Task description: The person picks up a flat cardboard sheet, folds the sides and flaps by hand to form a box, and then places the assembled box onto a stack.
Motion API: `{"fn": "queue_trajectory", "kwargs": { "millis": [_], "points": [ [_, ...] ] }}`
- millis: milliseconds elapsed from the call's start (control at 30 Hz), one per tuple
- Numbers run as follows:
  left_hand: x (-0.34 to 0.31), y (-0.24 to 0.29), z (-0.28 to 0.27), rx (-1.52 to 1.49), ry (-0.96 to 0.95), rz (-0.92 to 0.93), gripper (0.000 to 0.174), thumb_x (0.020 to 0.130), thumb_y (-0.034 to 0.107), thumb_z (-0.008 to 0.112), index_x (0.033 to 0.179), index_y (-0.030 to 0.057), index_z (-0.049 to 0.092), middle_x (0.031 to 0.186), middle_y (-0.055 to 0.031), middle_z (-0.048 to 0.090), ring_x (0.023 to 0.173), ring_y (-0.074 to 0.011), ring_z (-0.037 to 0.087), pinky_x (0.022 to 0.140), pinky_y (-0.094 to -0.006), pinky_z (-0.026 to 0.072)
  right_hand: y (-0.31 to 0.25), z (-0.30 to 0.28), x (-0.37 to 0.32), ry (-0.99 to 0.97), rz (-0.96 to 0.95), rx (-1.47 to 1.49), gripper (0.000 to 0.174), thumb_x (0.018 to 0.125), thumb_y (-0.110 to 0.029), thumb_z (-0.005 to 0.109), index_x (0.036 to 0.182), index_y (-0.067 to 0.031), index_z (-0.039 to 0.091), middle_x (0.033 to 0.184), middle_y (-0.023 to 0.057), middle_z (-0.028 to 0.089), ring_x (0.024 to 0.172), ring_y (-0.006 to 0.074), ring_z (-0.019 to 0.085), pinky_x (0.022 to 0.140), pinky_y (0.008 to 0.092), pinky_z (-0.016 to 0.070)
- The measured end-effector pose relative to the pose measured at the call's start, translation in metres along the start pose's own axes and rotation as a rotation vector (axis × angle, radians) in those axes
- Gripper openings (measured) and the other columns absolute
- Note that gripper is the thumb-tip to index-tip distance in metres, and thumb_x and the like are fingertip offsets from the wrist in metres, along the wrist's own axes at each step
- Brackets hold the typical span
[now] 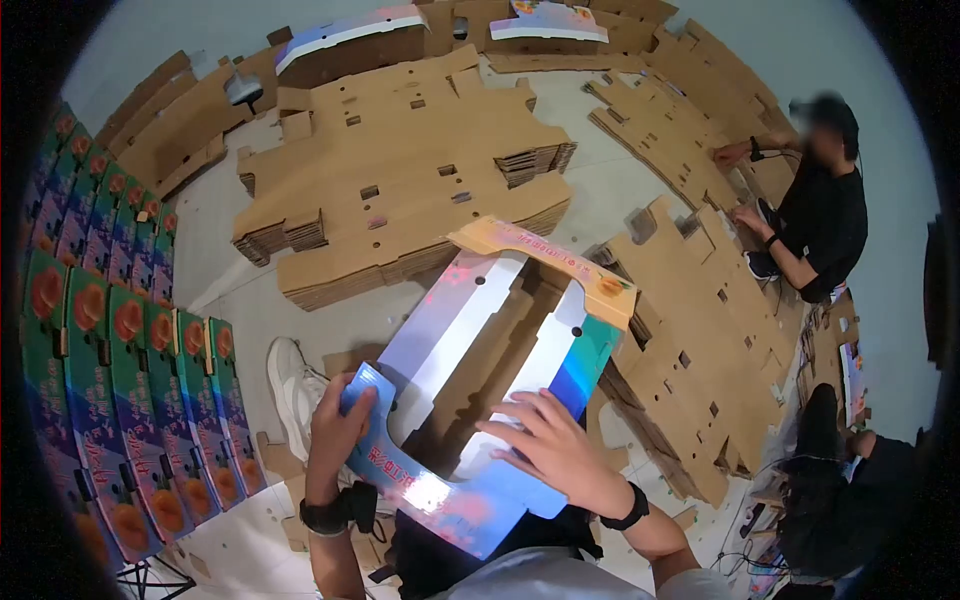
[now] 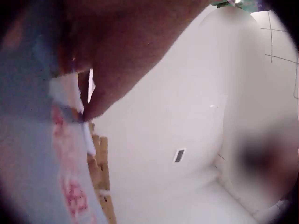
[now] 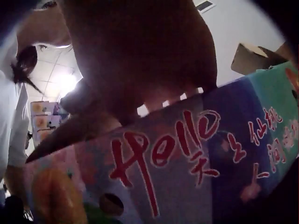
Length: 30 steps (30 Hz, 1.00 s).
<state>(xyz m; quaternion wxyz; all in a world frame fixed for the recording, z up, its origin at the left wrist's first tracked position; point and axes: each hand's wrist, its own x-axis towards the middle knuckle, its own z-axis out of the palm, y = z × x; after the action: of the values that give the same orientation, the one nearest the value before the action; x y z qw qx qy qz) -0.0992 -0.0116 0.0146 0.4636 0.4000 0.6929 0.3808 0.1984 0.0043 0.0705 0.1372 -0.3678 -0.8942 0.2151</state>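
Observation:
A printed fruit carton (image 1: 420,335) in lilac, blue, green and orange sits before the person's lap, its top open down the middle between white inner flaps. At its near left corner the left hand (image 1: 335,425) grips the blue end panel (image 1: 385,440), thumb over the edge. The right hand (image 1: 560,450) lies across the right-hand white flap near the close corner, its fingers spread and fairly straight. In the right wrist view that hand (image 3: 145,56) reaches over the top edge of the side wall (image 3: 187,154), which bears red "Hello" lettering.
Flat brown cardboard lies in stacks ahead (image 1: 400,160) and at right (image 1: 700,350). Rows of printed cartons (image 1: 130,400) stand at left. Another person (image 1: 830,200) in black crouches at far right. A white shoe (image 1: 292,390) shows beside the carton.

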Motion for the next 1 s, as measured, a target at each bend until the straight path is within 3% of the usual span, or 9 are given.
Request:
{"fn": "queue_trajectory", "kwargs": {
  "millis": [133,167,200,267,400,533,567,700,1000],
  "points": [
    [-0.045,0.029,-0.02,-0.181,-0.108,-0.166,0.033,0.093,0.024,0.067,0.118,0.0038,0.057,0.078,-0.0022,0.06,0.067,-0.0072,0.056,0.059,-0.0228,0.046,0.012,-0.005,0.006,-0.101,0.119,0.192,0.035,0.098,-0.036,0.055,0.123,-0.013,0.064,0.128,0.0067,0.058,0.128,0.0282,0.046,0.113,0.0556,0.0253],
    [-0.051,0.023,-0.023,-0.245,-0.144,0.081,0.033,0.095,0.032,0.062,0.112,0.004,0.062,0.108,-0.0128,0.065,0.102,-0.0164,0.061,0.092,-0.0349,0.0464,0.018,-0.008,0.005,-0.167,0.141,0.293,0.035,0.099,-0.037,0.053,0.123,-0.0146,0.064,0.13,0.0061,0.058,0.13,0.0267,0.046,0.114,0.0593,0.0182],
    [-0.055,0.02,-0.029,-0.249,-0.133,0.078,0.033,0.095,0.032,0.062,0.112,0.004,0.062,0.108,-0.0128,0.065,0.102,-0.0164,0.061,0.092,-0.0349,0.0464,0.025,-0.012,0.004,-0.236,0.164,0.389,0.035,0.1,-0.038,0.051,0.124,-0.0162,0.064,0.132,0.0055,0.058,0.133,0.0253,0.045,0.115,0.063,0.0112],
    [-0.063,0.02,-0.039,-0.624,-0.532,0.164,0.034,0.096,0.036,0.056,0.101,0.0042,0.067,0.135,-0.0193,0.056,0.132,-0.0234,0.046,0.113,-0.0447,0.0258,0.038,-0.025,0.001,-0.37,0.261,0.564,0.037,0.1,-0.031,0.051,0.132,-0.0153,0.06,0.136,0.0042,0.058,0.134,0.024,0.045,0.116,0.0594,0.0019],
    [-0.059,0.019,-0.015,-0.133,-0.32,0.186,0.031,0.096,0.034,0.055,0.1,0.008,0.071,0.141,-0.0179,0.052,0.141,-0.0295,0.036,0.118,-0.048,0.015,0.023,-0.04,-0.007,-0.434,0.187,0.876,0.047,0.095,-0.039,0.06,0.135,-0.0162,0.057,0.148,0.0082,0.048,0.137,0.0267,0.044,0.115,0.0622,0.0001],
    [-0.039,0.057,0.009,0.041,-0.359,0.327,0.065,0.083,0.029,0.075,0.14,0.0134,0.049,0.154,-0.0159,0.032,0.14,-0.0342,0.036,0.115,-0.0487,0.0263,-0.011,-0.026,-0.011,-0.515,-0.14,0.505,0.059,0.094,-0.046,0.06,0.142,-0.0144,0.048,0.16,0.0235,0.011,0.138,0.0388,0.039,0.114,0.0682,0.0124],
    [-0.026,0.049,0.008,0.241,-0.421,0.379,0.092,0.07,0.032,0.085,0.148,0.0163,0.039,0.157,-0.0166,0.024,0.141,-0.0386,0.033,0.113,-0.0492,0.0311,-0.015,-0.03,-0.013,-0.522,-0.125,0.463,0.06,0.094,-0.047,0.059,0.143,-0.0141,0.046,0.16,0.0235,0.013,0.139,0.039,0.038,0.114,0.0671,0.0144],
    [-0.029,0.047,0.021,0.522,-0.454,0.503,0.1,0.063,0.04,0.088,0.149,0.0243,0.039,0.157,-0.0195,0.02,0.143,-0.0479,0.021,0.114,-0.0586,0.022,-0.011,-0.026,-0.033,-0.587,-0.331,0.486,0.064,0.095,-0.049,0.057,0.146,-0.0134,0.042,0.153,0.0229,0.031,0.14,0.037,0.036,0.115,0.0634,0.0187],
    [-0.069,0.057,0.043,0.738,-0.723,0.83,0.058,0.083,0.047,0.072,0.137,0.0351,0.056,0.158,-0.0107,0.027,0.15,-0.0321,0.017,0.114,-0.0664,0.0114,-0.029,-0.018,-0.027,-0.83,-0.387,0.507,0.058,0.098,-0.037,0.051,0.143,-0.0011,0.042,0.118,0.025,0.061,0.11,0.0365,0.058,0.102,0.0417,0.0407]
  ]
}}
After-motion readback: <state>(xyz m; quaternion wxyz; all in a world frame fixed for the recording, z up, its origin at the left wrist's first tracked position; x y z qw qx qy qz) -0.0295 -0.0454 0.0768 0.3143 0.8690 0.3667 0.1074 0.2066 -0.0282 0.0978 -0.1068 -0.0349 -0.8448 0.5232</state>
